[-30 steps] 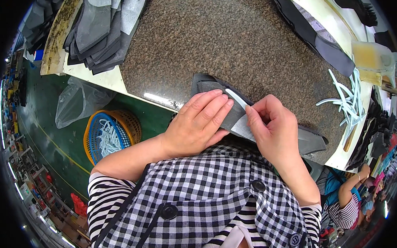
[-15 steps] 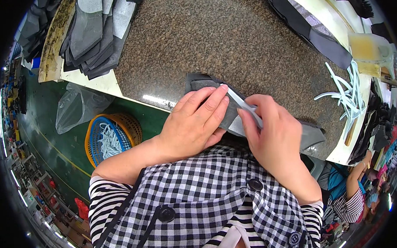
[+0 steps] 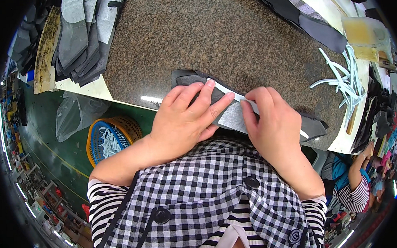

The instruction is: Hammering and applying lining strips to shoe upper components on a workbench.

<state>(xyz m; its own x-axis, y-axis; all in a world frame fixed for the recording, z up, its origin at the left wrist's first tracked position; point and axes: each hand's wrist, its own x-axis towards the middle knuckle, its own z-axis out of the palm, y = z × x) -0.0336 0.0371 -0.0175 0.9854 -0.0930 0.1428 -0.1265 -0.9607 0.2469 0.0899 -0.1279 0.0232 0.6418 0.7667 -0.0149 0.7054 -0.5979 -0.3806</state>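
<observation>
A dark grey, shaped sheet piece (image 3: 315,125) with a silvery patch lies at the near edge of the speckled brown worktop. Along its far edge runs a narrow white strip (image 3: 221,89). My left hand (image 3: 178,118) rests flat on the piece, fingers spread, with two fingertips pressing on the strip. Close to its right, my right hand (image 3: 273,123) pinches the strip and the edge of the piece between thumb and fingers. The part of the strip under my right hand is hidden.
Stacked grey pieces (image 3: 73,47) lie at the far left, above a clear plastic bag (image 3: 78,115) and a blue basket (image 3: 93,141) of strips. To the right are loose pale strips (image 3: 348,79), a long dark piece (image 3: 322,34) and a yellowish block (image 3: 361,44). Another person (image 3: 354,197) works beyond.
My left index finger has spread away from the others and presses farther along the strip. More of the silvery patch shows between my hands. The whole view has shifted slightly.
</observation>
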